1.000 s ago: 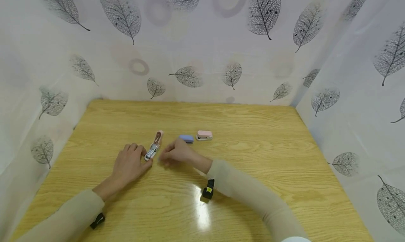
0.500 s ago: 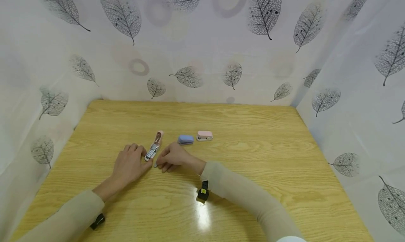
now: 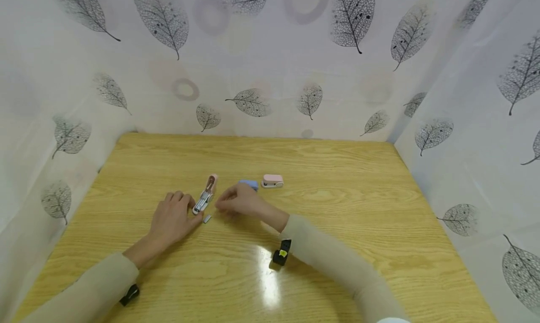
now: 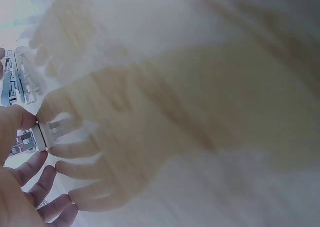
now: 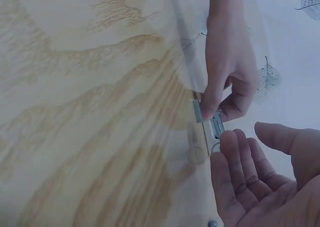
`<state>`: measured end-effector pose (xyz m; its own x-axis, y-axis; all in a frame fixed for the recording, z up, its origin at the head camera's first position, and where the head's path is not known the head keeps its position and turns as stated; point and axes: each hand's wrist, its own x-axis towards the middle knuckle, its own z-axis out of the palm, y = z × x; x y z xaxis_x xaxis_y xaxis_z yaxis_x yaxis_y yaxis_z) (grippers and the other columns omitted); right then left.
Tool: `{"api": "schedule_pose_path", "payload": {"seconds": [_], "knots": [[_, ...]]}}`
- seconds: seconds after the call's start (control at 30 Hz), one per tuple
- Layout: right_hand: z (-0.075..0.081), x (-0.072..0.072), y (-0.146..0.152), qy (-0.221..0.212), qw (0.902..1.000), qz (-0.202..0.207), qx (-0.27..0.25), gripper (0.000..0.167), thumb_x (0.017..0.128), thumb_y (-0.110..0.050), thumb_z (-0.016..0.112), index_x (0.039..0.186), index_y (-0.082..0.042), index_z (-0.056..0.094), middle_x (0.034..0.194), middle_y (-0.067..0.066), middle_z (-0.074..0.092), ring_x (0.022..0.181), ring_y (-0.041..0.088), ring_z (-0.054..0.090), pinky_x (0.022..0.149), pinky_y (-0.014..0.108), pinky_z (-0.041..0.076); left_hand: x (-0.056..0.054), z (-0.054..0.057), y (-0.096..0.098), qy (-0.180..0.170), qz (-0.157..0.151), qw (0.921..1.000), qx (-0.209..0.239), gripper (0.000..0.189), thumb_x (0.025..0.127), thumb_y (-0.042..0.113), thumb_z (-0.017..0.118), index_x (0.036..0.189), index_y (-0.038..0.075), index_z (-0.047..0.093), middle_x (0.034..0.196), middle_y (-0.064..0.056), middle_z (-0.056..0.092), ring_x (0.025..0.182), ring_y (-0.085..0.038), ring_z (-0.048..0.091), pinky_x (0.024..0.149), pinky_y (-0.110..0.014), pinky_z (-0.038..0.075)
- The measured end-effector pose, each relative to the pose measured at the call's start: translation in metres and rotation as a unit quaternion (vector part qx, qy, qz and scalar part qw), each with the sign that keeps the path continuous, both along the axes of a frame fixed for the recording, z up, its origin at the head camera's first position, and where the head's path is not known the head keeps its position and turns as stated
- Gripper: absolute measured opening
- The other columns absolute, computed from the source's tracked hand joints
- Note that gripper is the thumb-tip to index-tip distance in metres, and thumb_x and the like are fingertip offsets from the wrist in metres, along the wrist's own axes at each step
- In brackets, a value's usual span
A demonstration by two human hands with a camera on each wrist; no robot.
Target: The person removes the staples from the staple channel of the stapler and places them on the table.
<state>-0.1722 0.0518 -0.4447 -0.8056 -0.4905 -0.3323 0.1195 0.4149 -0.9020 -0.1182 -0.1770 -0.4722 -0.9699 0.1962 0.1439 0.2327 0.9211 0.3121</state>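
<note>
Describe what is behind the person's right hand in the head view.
A small, oblong blue stapler on the yellow wood-grain table: its top edge and right end show past the right hand. Its lower left part is covered.

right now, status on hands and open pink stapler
Left hand pinching open pink stapler. Right hand open, empty. Small grey metallic strip lies between hands. No obstruction visible.

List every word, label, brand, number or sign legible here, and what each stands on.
None can be read in any view.
Opened pink stapler: no legible lettering.
Blue stapler and closed pink stapler: too small to tell.
Small gray strip: too small to tell.
Yellow mark on the black wrist device: too small to read.
Hanging sheet: leaf and ring prints, no words visible.
</note>
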Motion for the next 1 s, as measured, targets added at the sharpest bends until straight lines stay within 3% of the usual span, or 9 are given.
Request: {"api": "schedule_pose_path", "payload": {"seconds": [0.27, 0.37, 0.53, 0.67, 0.77, 0.83, 1.0], "knots": [[0.014, 0.002, 0.027, 0.071, 0.997, 0.02, -0.023, 0.022, 0.101, -0.019, 0.072, 0.114, -0.002, 0.073, 0.106, 0.019, 0.077, 0.09, 0.035, 0.077, 0.077, 0.039, 0.065, 0.0, 0.0, -0.001, -0.006, -0.001, 1.0, -0.001, 0.034, 0.091, 0.037, 0.076, 0.098, 0.004, 0.069, 0.09, -0.012, 0.062, 0.09, -0.033, 0.059, 0.071, -0.048, 0.049], [0.016, 0.001, 0.037, 0.115, 0.9924, 0.039, -0.019, 0.022, 0.103, -0.02, 0.069, 0.116, -0.002, 0.073, 0.107, 0.021, 0.076, 0.091, 0.036, 0.074, 0.078, 0.038, 0.064, -0.001, 0.0, -0.001, -0.007, -0.002, 1.0, -0.002, 0.035, 0.091, 0.037, 0.076, 0.098, 0.003, 0.069, 0.091, -0.012, 0.063, 0.09, -0.033, 0.059, 0.071, -0.047, 0.049], [0.021, -0.001, 0.051, 0.214, 0.9746, 0.06, 0.026, 0.022, 0.103, -0.024, 0.068, 0.116, -0.007, 0.075, 0.109, 0.011, 0.077, 0.093, 0.019, 0.071, 0.083, 0.028, 0.059, 0.0, 0.0, -0.001, -0.002, -0.005, 1.0, -0.004, 0.036, 0.091, 0.038, 0.077, 0.099, 0.003, 0.07, 0.09, -0.012, 0.063, 0.09, -0.033, 0.059, 0.071, -0.047, 0.049], [0.027, -0.002, 0.058, 0.28, 0.9565, 0.065, 0.048, 0.025, 0.103, -0.026, 0.069, 0.118, -0.008, 0.074, 0.109, 0.006, 0.078, 0.095, 0.015, 0.071, 0.086, 0.031, 0.061, 0.0, -0.001, -0.002, 0.004, -0.007, 1.0, -0.004, 0.036, 0.09, 0.037, 0.077, 0.098, 0.003, 0.07, 0.09, -0.012, 0.064, 0.09, -0.034, 0.06, 0.071, -0.048, 0.051], [0.028, -0.005, 0.062, 0.332, 0.9377, 0.068, 0.077, 0.029, 0.102, -0.028, 0.071, 0.121, -0.007, 0.073, 0.111, 0.007, 0.077, 0.099, 0.02, 0.072, 0.089, 0.04, 0.062, 0.0, -0.001, -0.002, 0.007, -0.007, 0.9999, -0.003, 0.035, 0.09, 0.037, 0.077, 0.098, 0.003, 0.07, 0.09, -0.012, 0.064, 0.09, -0.034, 0.06, 0.07, -0.048, 0.05], [0.028, -0.007, 0.064, 0.372, 0.9185, 0.073, 0.112, 0.033, 0.101, -0.031, 0.071, 0.124, -0.007, 0.072, 0.114, 0.007, 0.076, 0.105, 0.023, 0.071, 0.091, 0.042, 0.06, 0.0, -0.002, -0.002, 0.011, -0.007, 0.9999, -0.004, 0.035, 0.09, 0.037, 0.077, 0.097, 0.003, 0.07, 0.09, -0.012, 0.064, 0.089, -0.034, 0.061, 0.069, -0.048, 0.05], [0.022, -0.017, 0.069, 0.461, 0.8551, 0.1, 0.216, 0.04, 0.1, -0.04, 0.072, 0.127, -0.011, 0.071, 0.121, 0.004, 0.075, 0.114, 0.022, 0.068, 0.098, 0.04, 0.058, -0.001, -0.004, -0.003, 0.016, -0.008, 0.9998, -0.007, 0.035, 0.09, 0.037, 0.078, 0.097, 0.004, 0.07, 0.091, -0.013, 0.065, 0.09, -0.035, 0.061, 0.069, -0.048, 0.051]]}}
